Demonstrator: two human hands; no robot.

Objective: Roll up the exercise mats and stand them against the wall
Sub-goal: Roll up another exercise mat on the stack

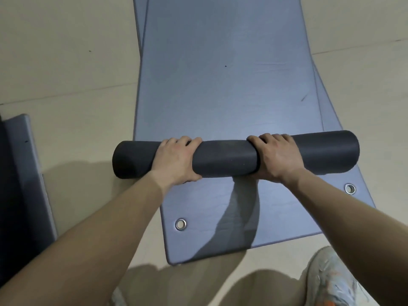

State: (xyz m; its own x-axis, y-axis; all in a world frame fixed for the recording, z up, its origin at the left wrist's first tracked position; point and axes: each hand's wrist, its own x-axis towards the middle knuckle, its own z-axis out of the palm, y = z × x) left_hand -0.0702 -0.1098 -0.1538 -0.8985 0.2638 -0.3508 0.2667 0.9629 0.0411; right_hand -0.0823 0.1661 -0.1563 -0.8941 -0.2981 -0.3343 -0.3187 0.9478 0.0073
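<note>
1. Both hands clasp a dark charcoal foam roll (225,159), the wound-up near end of a blue-grey exercise mat (220,74).
2. Left hand (176,157): the fingers are curled over the far side of the roll and the thumb is wrapped against the near side. It is placed left of the roll's middle.
3. Right hand (277,159): it has the same closed hold, right of the middle. A bare length of roll shows between the hands, and each end of the roll extends well past its hand.
4. Position of the roll: it lies crosswise over the mat pile, directly ahead of the person. The unrolled part of the mat runs flat away from it toward the top of the view.
5. A second blue-grey mat (209,206) lies flat underneath, and its near end is exposed between the roll and the person. It has two round metal eyelets, left (180,224) and right (350,188), near its near corners.
6. Strips of blue-grey edge show past the top mat on the right and at the upper left. The number of mats in the pile cannot be determined.
7. The pile rests on a pale beige floor (66,74), which is marked with the person's shadow.
8. A dark panel with a blue-grey border (24,173) lies at the left edge, apart from the pile. Its identity is not determined.
9. A light grey shoe with orange markings (331,281) stands on the floor at lower right, near the second mat's corner.
</note>
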